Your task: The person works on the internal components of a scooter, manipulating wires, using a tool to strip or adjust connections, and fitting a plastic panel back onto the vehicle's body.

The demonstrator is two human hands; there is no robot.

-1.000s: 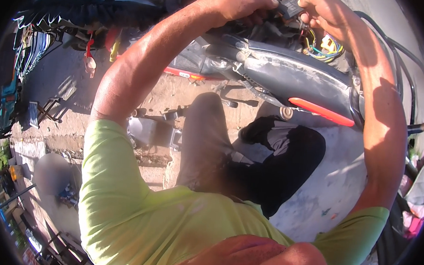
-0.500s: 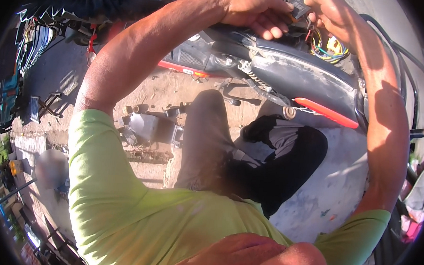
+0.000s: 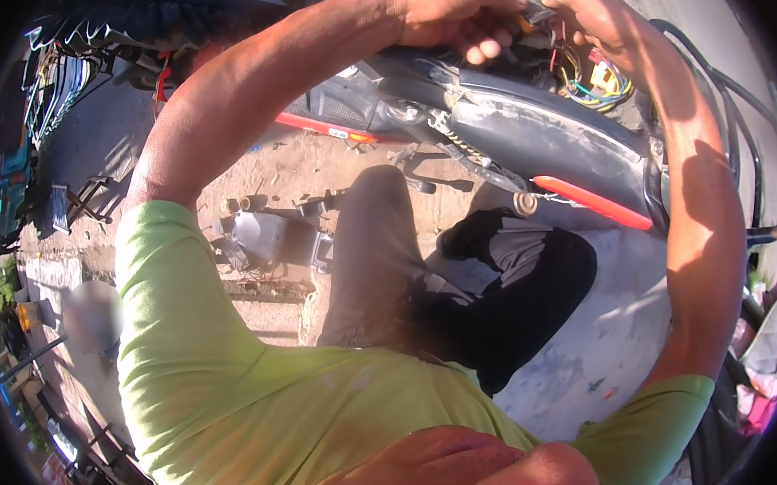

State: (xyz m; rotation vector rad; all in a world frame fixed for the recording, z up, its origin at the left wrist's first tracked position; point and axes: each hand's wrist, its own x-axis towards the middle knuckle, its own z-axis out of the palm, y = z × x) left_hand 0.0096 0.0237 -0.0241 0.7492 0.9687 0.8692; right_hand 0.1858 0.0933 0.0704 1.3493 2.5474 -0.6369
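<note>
A motorcycle with a dark dusty fender (image 3: 547,128) lies along the far side, its wiring exposed. Over it my left hand (image 3: 460,16) comes in from the left, with thumb and forefinger pinched on a small dark electrical part (image 3: 534,22) and the other fingers curled loosely below. From the other side my right hand (image 3: 593,22) grips the same part at its far end; its fingertips partly cover it. Just below the right hand hangs a bundle of coloured wires (image 3: 598,91), with a pale yellow connector among them.
Black tubular bars (image 3: 737,139) curve beyond my right forearm. A red strip (image 3: 591,202) runs along the motorcycle's near side, by my knees. Loose metal parts (image 3: 260,233) lie on the ground left of my leg. A dark cover (image 3: 153,19) stretches across the far left.
Both hands have shifted slightly up and left in view, still on the part. The part has tilted and shows less of its dark flat face.
</note>
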